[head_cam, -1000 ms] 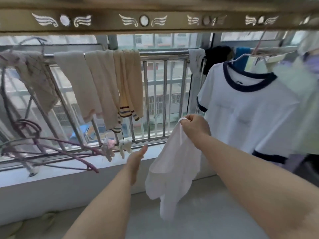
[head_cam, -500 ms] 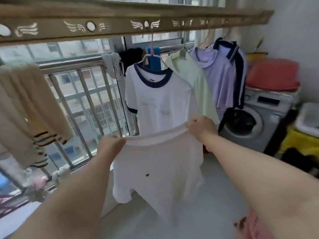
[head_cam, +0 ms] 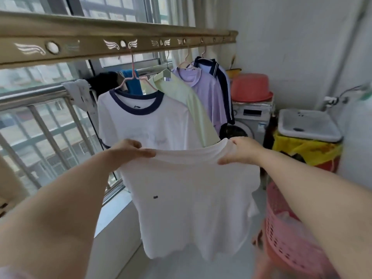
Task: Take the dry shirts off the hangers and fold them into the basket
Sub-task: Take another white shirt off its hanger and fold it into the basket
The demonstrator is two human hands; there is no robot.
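Below my right hand (head_cam: 241, 151) and a little nearer to me stands one pink basket (head_cam: 281, 238), partly hidden by my forearm. Both hands are closed on the one white shirt (head_cam: 191, 198): the left hand (head_cam: 130, 150) pinches its top edge at one end, the right hand pinches the other end, and the cloth hangs flat between and below them, free of any hanger. I judge it light, thin and completely soft, so it will sag wherever I do not hold it. The two corners of the top edge seem the good place to grip for folding. Beyond my hands I count four shirts on hangers: a white shirt with navy collar (head_cam: 145, 121), a pale green shirt (head_cam: 187, 97), a purple shirt (head_cam: 207, 91) and a navy-striped shirt (head_cam: 221, 77).
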